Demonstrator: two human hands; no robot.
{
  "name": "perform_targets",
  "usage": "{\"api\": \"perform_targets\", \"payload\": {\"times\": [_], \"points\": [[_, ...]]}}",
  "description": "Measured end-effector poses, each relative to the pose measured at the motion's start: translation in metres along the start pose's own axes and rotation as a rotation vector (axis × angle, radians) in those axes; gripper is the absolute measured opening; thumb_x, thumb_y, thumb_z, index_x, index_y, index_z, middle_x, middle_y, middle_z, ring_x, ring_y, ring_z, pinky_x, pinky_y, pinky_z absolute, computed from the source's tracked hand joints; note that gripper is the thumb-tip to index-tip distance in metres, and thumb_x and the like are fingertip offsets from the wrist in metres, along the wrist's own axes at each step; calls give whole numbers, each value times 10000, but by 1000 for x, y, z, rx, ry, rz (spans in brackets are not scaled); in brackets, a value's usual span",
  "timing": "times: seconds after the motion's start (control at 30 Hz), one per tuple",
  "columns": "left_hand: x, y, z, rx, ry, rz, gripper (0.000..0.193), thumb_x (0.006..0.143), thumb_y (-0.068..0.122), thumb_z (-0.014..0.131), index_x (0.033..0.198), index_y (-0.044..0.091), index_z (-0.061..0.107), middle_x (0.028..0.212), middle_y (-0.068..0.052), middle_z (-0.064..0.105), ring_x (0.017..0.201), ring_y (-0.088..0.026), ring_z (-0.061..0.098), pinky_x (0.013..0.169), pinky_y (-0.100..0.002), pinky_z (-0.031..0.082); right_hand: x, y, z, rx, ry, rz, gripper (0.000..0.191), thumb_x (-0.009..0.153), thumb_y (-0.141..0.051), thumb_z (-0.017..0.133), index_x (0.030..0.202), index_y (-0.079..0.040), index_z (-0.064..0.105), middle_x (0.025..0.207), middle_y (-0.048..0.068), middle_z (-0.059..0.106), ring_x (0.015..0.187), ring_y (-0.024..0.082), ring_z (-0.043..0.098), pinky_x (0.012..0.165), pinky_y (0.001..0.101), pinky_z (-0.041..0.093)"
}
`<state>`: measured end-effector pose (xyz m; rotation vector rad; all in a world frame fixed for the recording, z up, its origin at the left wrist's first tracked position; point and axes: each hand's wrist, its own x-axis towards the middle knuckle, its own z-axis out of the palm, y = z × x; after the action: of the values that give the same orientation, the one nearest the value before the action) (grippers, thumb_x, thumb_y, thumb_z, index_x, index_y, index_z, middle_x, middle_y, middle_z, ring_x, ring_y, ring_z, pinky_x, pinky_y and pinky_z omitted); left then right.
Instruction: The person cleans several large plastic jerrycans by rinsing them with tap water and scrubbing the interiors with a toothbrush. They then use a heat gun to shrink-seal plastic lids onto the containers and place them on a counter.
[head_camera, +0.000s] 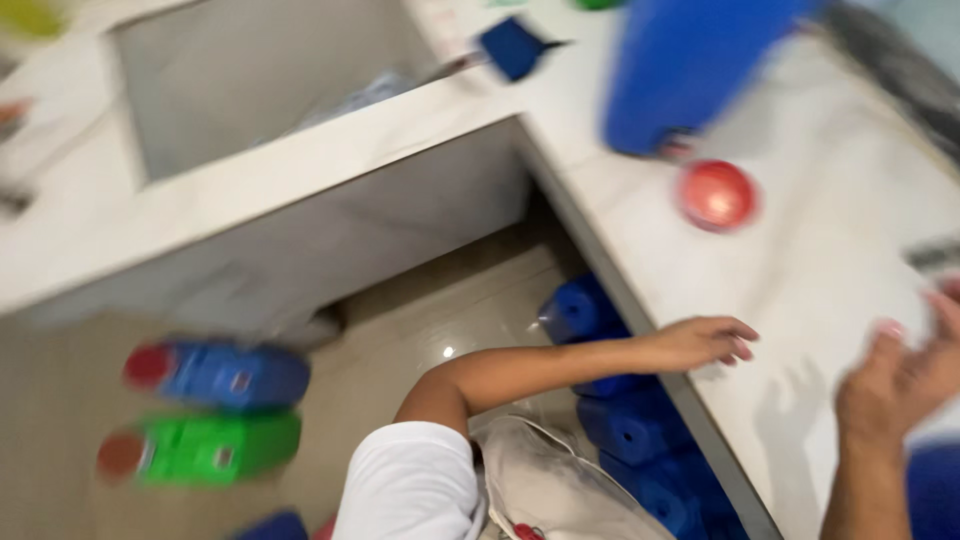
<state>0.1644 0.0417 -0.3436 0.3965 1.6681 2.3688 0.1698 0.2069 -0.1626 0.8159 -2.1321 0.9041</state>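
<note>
White marble desk (800, 280) fills the view. Left hand (700, 343) rests on its edge, grip apart and empty, perhaps for support. Right hand (905, 375) hovers open; red cap (716, 195) lies beyond both.

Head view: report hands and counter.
Right hand open above white counter, blurred. Left hand unseen. Red round object apart, beyond it. Another person's hand at counter edge.
</note>
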Motion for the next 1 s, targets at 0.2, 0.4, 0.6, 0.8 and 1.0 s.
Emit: {"api": "perform_targets", "payload": {"times": [0.2, 0.4, 0.6, 0.8, 1.0], "points": [[-275, 60, -220, 99, 939, 234, 326, 1056, 144, 461, 1297, -11, 617, 1098, -118, 747, 934, -173, 703, 815, -312, 570, 49, -216, 274, 550, -798, -124, 321, 973, -84, 561, 1291, -47, 579, 1463, 217, 470, 1197, 379, 558, 626, 405, 460], [-597, 23, -267, -185, 1767, 291, 306, 1089, 200, 458, 1296, 30, 607, 1117, -94, 728, 959, -127, 684, 844, -275, 552, -17, -476, 460, 684, -1081, -735, 343, 1062, -169, 574, 1370, -21, 608, 1531, 222, 494, 1253, 407, 571, 969, 476, 507], [-807, -18, -291, 240, 2511, 128, 254, 949, 113, 639, 1169, 2, 697, 1073, -154, 746, 985, -270, 706, 906, -385, 544, -105, -694, 614, 826, -1088, -1118, 428, 1085, -269, 541, 1407, 13, 563, 1549, 311, 436, 1393, 481, 448, 1175, 517, 380], [-945, -19, -350, 498, 2823, -593, 440, 804, 76, 664, 1211, -87, 628, 1189, -305, 620, 1163, -471, 562, 1043, -512, 429, -134, -803, 669, 724, -1116, -1142, 589, 1112, -361, 395, 1555, 25, 440, 1606, 348, 347, 1528, 513, 260, 1261, 575, 189], [-1053, -69, -374, 34, 2833, -808, 988, 682, 201, 830, 1432, -198, 324, 1309, -391, 513, 1192, -486, 529, 1037, -480, 431, -143, -779, 709, 664, -1071, -1093, 639, 1116, -377, 257, 1549, 76, 383, 1616, 348, 314, 1565, 512, 227, 1284, 578, 179]]}}
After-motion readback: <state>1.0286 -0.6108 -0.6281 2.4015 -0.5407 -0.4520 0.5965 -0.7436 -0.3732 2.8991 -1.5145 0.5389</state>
